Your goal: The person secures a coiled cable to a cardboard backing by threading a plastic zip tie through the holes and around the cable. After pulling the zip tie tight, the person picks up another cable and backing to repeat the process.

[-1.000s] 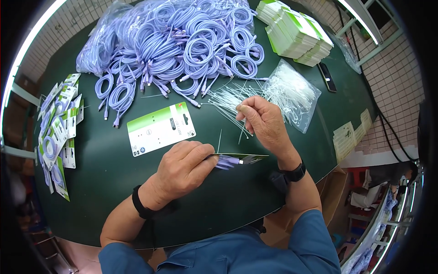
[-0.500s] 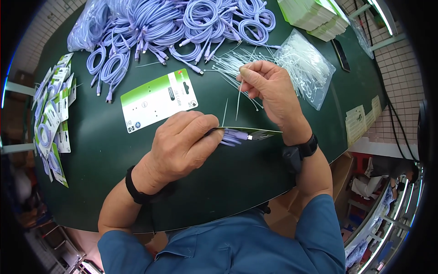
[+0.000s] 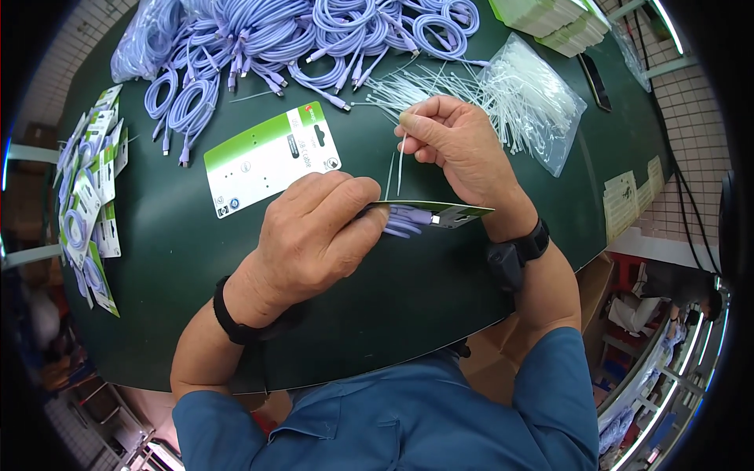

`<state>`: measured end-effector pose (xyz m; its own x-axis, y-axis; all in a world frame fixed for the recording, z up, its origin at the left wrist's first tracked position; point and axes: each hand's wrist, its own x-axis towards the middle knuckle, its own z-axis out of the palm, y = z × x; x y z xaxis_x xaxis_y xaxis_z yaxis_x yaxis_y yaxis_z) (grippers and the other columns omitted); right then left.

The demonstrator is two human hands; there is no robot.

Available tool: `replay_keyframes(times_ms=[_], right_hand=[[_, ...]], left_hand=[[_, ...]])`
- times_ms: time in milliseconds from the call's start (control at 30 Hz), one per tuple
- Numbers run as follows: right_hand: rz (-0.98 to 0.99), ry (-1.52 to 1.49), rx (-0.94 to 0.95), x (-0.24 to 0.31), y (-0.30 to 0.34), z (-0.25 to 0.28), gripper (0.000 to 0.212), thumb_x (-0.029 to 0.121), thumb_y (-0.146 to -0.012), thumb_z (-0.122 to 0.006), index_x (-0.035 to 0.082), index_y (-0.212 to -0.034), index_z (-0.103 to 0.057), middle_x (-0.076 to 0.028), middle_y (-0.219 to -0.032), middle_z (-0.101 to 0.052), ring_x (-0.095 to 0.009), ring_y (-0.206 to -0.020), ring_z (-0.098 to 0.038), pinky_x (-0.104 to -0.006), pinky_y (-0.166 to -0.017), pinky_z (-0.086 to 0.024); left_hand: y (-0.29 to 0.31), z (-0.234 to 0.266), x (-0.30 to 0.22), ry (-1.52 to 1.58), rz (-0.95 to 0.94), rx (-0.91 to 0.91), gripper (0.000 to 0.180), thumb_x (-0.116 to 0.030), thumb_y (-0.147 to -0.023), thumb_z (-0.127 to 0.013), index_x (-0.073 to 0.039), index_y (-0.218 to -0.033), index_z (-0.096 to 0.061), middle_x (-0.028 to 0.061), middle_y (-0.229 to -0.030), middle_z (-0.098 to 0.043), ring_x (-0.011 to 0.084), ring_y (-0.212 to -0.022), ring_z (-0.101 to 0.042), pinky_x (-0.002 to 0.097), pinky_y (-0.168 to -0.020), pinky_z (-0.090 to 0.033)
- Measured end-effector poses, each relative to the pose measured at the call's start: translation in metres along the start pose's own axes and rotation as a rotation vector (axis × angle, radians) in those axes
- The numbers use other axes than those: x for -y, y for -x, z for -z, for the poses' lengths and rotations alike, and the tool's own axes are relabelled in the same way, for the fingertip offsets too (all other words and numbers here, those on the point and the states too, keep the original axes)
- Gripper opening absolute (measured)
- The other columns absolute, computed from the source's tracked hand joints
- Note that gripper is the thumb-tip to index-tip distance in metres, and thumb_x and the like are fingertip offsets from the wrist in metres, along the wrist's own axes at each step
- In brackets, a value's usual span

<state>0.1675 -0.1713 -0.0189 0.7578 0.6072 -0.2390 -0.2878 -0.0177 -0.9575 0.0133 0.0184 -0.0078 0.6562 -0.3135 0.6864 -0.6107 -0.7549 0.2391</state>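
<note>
My left hand [image 3: 318, 224] grips a packaging card [image 3: 465, 213] held edge-on, with a purple charging cable [image 3: 406, 219] against its near face. A thin white cable tie [image 3: 389, 176] sticks up behind that card. Between the thumb and fingertips of my right hand [image 3: 463, 145], a second cable tie [image 3: 401, 163] hangs downward, apart from the card. On the table beyond my left hand lies a flat green and white card [image 3: 271, 158] with small punched holes. How my left fingers hold the cable is partly hidden.
Coiled purple cables [image 3: 267, 39] pile up at the far side. Loose white cable ties [image 3: 424, 88] spill from a clear bag [image 3: 542, 102]. Cards with cables attached [image 3: 90, 200] are stacked at the left. A card stack [image 3: 554, 23] and a phone [image 3: 594, 82] lie far right.
My right hand has shifted slightly left with its cable tie, nearer the tie that sticks up behind the card. The held card has risen slightly in view.
</note>
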Motion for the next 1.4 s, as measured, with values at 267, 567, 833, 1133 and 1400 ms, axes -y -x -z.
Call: replay_keyframes(times_ms=[267, 567, 833, 1133, 1400], right_hand=[[-0.014, 0.019, 0.025, -0.001, 0.003, -0.004, 0.012, 0.012, -0.102, -0.076, 0.001, -0.103, -0.071, -0.007, -0.098, -0.075, -0.008, -0.08, -0.071, -0.0183, -0.069, -0.056], [-0.018, 0.087, 0.039, -0.004, 0.005, -0.008, 0.013, 0.015, -0.102, -0.076, 0.002, -0.101, -0.072, -0.006, -0.096, -0.076, -0.007, -0.08, -0.071, -0.0189, -0.068, -0.055], [-0.008, 0.14, 0.051, -0.001, 0.006, -0.011, 0.014, 0.013, -0.1, -0.076, -0.001, -0.099, -0.074, -0.007, -0.093, -0.077, -0.009, -0.078, -0.073, -0.0206, -0.07, -0.058], [-0.039, 0.034, 0.173, 0.002, 0.011, -0.007, 0.012, 0.013, -0.1, -0.077, 0.002, -0.102, -0.073, -0.006, -0.094, -0.076, -0.009, -0.077, -0.071, -0.0203, -0.069, -0.056], [-0.078, 0.01, 0.54, 0.002, 0.009, 0.003, 0.01, 0.009, -0.099, -0.077, 0.001, -0.104, -0.072, -0.008, -0.094, -0.076, -0.011, -0.077, -0.071, -0.0235, -0.073, -0.058]], left_hand=[[0.002, -0.002, 0.001, 0.015, 0.001, -0.019, 0.025, -0.005, -0.069, -0.076, -0.001, -0.093, -0.07, 0.0107, -0.099, -0.067, 0.0253, -0.081, -0.07, 0.0357, -0.066, -0.056], [0.0, 0.001, -0.002, 0.032, 0.018, -0.011, 0.025, 0.0, -0.07, -0.082, -0.002, -0.092, -0.071, 0.0102, -0.097, -0.068, 0.0258, -0.078, -0.069, 0.0365, -0.065, -0.056], [0.0, 0.001, -0.003, 0.045, 0.035, -0.023, 0.025, 0.003, -0.071, -0.085, -0.002, -0.091, -0.071, 0.01, -0.096, -0.069, 0.0257, -0.076, -0.069, 0.0367, -0.064, -0.055], [-0.002, 0.001, -0.002, 0.035, 0.034, -0.017, 0.025, 0.002, -0.071, -0.085, -0.002, -0.091, -0.07, 0.01, -0.096, -0.07, 0.0257, -0.076, -0.069, 0.0364, -0.063, -0.055], [-0.004, 0.006, -0.001, 0.0, 0.022, 0.034, 0.025, 0.002, -0.07, -0.083, -0.003, -0.091, -0.07, 0.0094, -0.097, -0.07, 0.0249, -0.076, -0.069, 0.0358, -0.063, -0.055]])
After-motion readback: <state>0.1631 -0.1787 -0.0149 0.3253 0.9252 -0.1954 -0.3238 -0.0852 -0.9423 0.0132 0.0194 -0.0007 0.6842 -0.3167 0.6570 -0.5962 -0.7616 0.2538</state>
